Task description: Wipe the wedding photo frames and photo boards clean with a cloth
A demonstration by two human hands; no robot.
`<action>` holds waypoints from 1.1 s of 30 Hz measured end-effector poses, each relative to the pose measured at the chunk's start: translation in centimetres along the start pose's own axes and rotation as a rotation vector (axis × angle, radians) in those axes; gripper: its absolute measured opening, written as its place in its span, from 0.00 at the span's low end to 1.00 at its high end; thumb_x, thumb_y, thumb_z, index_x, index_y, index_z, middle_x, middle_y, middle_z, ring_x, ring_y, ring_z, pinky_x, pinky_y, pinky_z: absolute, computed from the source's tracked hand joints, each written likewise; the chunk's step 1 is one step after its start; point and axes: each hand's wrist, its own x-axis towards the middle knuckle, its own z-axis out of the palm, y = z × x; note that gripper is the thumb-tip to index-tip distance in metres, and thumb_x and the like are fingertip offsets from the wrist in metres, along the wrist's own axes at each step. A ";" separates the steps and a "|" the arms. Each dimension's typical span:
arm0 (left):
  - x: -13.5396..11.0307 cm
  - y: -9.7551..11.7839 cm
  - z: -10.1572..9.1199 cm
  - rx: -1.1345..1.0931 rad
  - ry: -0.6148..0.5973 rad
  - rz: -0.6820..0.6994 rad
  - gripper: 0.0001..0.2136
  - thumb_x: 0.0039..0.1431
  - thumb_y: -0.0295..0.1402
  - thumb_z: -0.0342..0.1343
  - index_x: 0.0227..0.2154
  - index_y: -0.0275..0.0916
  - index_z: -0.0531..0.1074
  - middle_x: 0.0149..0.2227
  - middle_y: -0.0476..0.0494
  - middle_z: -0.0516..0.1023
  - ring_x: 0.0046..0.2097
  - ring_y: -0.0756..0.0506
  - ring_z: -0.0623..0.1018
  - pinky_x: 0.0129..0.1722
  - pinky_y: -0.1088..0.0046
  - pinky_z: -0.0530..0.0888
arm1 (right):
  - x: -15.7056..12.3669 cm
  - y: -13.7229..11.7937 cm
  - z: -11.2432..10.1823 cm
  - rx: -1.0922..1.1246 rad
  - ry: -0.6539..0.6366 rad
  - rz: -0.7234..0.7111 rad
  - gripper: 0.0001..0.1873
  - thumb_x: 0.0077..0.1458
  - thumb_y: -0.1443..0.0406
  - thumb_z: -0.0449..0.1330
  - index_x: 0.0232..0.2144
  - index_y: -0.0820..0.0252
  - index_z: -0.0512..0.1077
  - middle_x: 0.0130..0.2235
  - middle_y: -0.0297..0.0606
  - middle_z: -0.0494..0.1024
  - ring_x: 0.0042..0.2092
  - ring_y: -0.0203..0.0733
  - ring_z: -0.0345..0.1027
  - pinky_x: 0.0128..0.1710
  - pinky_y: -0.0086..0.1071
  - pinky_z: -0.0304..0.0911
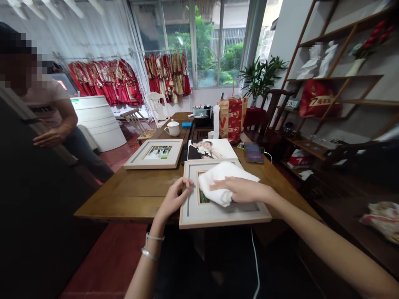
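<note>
A light wooden picture frame (224, 216) with a pale mat lies flat at the table's near edge, its small photo partly covered. On top of it is a bunched white cloth (222, 171). My right hand (246, 189) presses down on this cloth, fingers closed over it. At the frame's left side, my left hand (178, 195) rests with curled fingers against the rim. Another similar picture frame (132, 161) with an outdoor photo lies farther left. Just behind the cloth sits a large couple's photo print (222, 150).
The wooden table (124, 197) also carries a lidded white cup (172, 128), a paper bag (231, 120) and a phone (254, 153) with a cable. At left, a person (54, 112) holds a large dark panel (28, 195). Shelves (330, 99) stand at right.
</note>
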 end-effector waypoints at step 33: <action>0.3 -1.2 0.2 -0.315 0.337 -0.357 0.40 0.33 0.28 0.70 0.51 0.44 0.54 0.52 0.36 0.67 0.50 0.39 0.75 0.49 0.59 0.71 | -10.2 1.1 3.8 0.179 0.193 0.162 0.43 0.40 0.79 0.46 0.57 0.42 0.63 0.62 0.25 0.59 0.66 0.43 0.42 0.64 0.54 0.25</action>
